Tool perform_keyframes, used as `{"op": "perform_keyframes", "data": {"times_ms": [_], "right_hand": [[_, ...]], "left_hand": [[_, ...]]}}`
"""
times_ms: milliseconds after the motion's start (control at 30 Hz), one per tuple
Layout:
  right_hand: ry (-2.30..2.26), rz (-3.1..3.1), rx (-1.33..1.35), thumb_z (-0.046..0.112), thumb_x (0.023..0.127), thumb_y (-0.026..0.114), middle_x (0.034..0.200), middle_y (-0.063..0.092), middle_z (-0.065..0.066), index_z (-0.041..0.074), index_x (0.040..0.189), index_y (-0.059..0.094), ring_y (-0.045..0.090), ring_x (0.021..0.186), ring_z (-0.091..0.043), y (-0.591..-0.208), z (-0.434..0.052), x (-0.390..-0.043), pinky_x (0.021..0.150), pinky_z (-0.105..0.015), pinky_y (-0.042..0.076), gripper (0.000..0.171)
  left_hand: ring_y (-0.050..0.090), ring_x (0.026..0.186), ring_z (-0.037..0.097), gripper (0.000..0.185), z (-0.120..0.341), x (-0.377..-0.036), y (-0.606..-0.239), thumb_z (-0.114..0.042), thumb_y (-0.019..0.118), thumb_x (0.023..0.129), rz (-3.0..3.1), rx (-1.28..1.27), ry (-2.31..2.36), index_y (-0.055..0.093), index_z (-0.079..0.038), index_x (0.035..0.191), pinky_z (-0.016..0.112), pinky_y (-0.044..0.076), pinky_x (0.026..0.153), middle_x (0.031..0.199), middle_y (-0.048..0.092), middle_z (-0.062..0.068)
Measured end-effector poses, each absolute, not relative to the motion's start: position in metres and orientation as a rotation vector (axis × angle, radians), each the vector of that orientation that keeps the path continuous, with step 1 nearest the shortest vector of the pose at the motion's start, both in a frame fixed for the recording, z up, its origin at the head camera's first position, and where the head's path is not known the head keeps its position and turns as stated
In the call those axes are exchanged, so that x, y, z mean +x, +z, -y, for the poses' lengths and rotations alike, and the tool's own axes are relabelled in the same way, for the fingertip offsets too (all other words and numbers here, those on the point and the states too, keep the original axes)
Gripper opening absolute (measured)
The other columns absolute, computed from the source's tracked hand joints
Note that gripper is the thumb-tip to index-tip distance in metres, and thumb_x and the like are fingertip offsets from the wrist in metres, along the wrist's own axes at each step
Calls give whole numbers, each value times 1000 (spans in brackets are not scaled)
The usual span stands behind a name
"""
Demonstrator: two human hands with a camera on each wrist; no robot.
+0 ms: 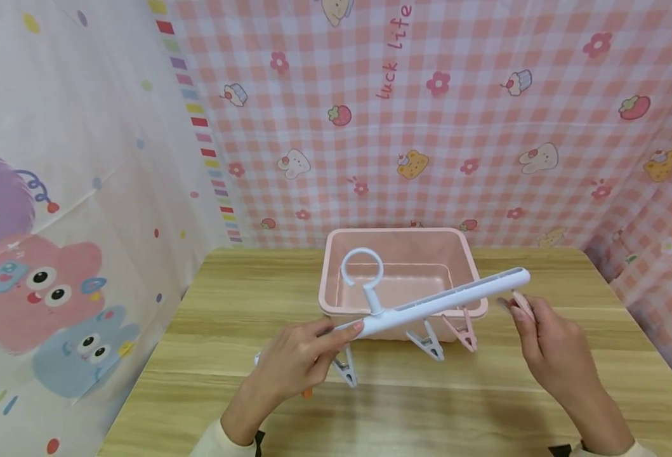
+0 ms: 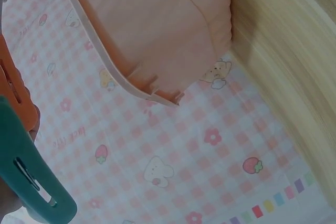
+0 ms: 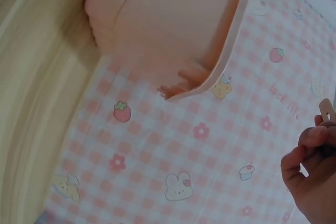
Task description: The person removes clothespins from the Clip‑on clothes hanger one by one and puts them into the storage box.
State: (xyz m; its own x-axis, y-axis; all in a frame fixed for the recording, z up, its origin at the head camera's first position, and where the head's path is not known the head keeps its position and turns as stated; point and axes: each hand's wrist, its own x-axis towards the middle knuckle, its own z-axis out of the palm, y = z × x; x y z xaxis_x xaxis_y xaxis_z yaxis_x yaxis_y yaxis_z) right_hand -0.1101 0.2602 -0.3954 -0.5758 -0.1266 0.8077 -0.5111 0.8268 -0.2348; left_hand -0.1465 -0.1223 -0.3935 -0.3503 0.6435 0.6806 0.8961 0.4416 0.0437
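Note:
A pale blue clip hanger (image 1: 444, 303) with a ring hook (image 1: 362, 249) slants up to the right over the box. My left hand (image 1: 290, 358) grips its left part. From its bar hang a pale blue peg (image 1: 427, 343), a pink peg (image 1: 464, 333) and a whitish peg (image 1: 346, 369). An orange peg (image 2: 16, 85) and a green peg (image 2: 31, 166) show beside my left hand in the left wrist view. Just below the bar's right end, my right hand (image 1: 555, 346) pinches a pale pink peg (image 1: 523, 304); whether it touches the bar I cannot tell.
Behind the hanger stands a pink plastic box (image 1: 393, 231) on the wooden table (image 1: 244, 285). Checked pink cloth (image 1: 324, 146) hangs along the back and right, and a cartoon-printed white cloth (image 1: 118, 209) hangs on the left.

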Motion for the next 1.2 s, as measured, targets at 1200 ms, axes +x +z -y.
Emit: {"op": "perform_keyframes", "data": {"times_ms": [1200], "right_hand": [[744,2092,443,13,105,52,62,48,2,-10,100,66,32,56,8,-397,-258,-111,45,-17,28,28]], "left_hand": [[31,55,-2,60,120,-148,-393,3,77,75,2073,-1320,-620,70,-18,130,5,22,52,71,55,-5]]}}
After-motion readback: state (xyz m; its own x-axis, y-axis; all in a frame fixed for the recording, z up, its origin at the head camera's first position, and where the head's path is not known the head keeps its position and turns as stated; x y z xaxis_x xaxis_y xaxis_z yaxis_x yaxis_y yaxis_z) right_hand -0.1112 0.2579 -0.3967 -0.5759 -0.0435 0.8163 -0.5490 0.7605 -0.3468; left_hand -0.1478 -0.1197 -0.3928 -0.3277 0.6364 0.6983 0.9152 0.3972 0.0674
